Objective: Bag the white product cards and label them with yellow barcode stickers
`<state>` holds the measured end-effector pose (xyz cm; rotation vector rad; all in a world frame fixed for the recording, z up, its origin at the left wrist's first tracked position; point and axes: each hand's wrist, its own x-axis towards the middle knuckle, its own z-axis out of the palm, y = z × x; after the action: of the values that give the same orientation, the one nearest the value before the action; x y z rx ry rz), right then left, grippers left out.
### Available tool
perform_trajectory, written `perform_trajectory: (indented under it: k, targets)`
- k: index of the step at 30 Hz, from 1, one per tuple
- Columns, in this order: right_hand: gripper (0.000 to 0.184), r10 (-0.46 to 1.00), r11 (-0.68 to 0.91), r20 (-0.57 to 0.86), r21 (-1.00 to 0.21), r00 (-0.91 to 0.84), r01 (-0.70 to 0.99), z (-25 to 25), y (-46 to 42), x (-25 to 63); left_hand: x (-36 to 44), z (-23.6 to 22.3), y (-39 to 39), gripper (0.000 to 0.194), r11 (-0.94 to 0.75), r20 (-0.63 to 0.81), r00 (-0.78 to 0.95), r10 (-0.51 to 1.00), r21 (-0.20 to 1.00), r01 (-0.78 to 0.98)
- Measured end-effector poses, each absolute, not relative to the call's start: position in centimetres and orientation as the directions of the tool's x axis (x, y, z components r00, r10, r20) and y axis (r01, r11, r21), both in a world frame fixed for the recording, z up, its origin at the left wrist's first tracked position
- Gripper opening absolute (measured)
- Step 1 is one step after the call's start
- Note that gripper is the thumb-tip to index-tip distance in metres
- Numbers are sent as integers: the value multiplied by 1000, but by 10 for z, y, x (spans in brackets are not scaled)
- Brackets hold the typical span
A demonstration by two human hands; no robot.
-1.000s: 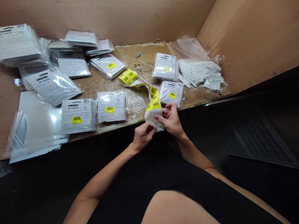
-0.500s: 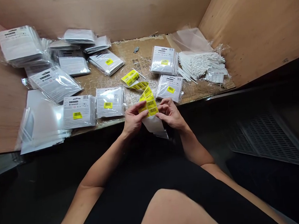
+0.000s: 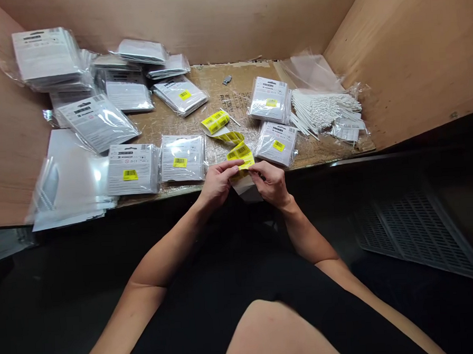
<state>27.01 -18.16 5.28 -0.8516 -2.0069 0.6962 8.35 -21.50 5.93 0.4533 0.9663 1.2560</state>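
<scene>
Head view: left hand (image 3: 218, 182) and right hand (image 3: 269, 181) pinch the yellow label strip (image 3: 241, 158) between thumbs and fingers.

My left fingers (image 3: 241, 166) and right fingers (image 3: 252, 169) both on the yellow label strip (image 3: 240, 151), at the surface's (image 3: 219, 152) front edge. White sticks (image 3: 320, 109) piled toward its right edge.

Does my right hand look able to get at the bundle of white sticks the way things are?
Probably, once the right hand lets go of the label strip; two packets lie between it and the sticks.
</scene>
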Motion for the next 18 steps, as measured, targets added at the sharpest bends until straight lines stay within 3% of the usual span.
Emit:
perform_trajectory:
  k: [4,7,9,11,14,18]
  targets:
    - [19,699,713,584,-526,-412,465,50,-188,271,85,51,-209,51,294,-379,2,925,715,-635]
    - [17,652,752,638,-475,-409,457,64,-184,271,81,35,-202,35,245,-334,-72,940,805,-540]
    - [13,687,726,615,-568,-386,388,84,-167,259,75,24,-199,25,160,-213,-153,965,940,-301]
    - [4,769,628,509,-713,-386,311,107,-139,226,69,16,-197,23,78,-82,-144,986,996,-33]
    - [17,780,430,269,-887,-565,171,129,-90,134,66,10,-199,22,-11,16,-23,1000,976,218]
    - [22,584,276,98,-957,-806,84,111,-43,-22,71,4,-204,21,-129,85,111,990,864,486]
